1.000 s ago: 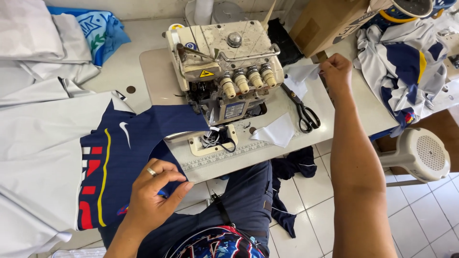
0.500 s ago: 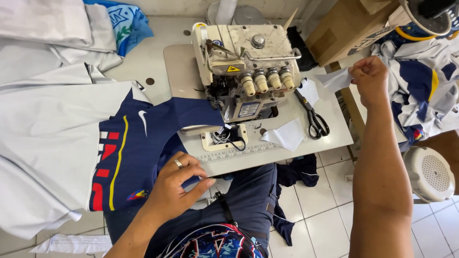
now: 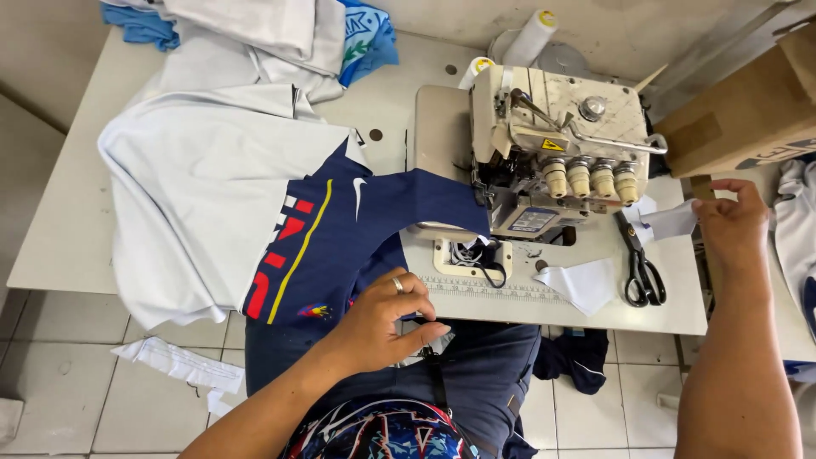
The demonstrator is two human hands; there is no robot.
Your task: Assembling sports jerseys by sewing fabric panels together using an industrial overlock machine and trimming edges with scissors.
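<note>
Navy fabric [image 3: 357, 229]: dark blue garment piece with red and yellow markings, spread on the counter [image 3: 68, 212], one end lying at the sewing machine [image 3: 561, 161]. My left hand [image 3: 387, 319] pinches its near edge at the counter's front, fingers closed on the cloth. White scrap [image 3: 671, 221]: small piece held up in my right hand [image 3: 735, 225], gripped between thumb and fingers, right of the machine. Scissors [image 3: 642, 268]: black handles, lying on the counter just below the scrap. White patch [image 3: 586, 285]: flat beside the scissors. Pale grey cloth [image 3: 195, 187]: large, left of the navy fabric, touching it. Cardboard box [image 3: 739, 119]: far right.
</note>
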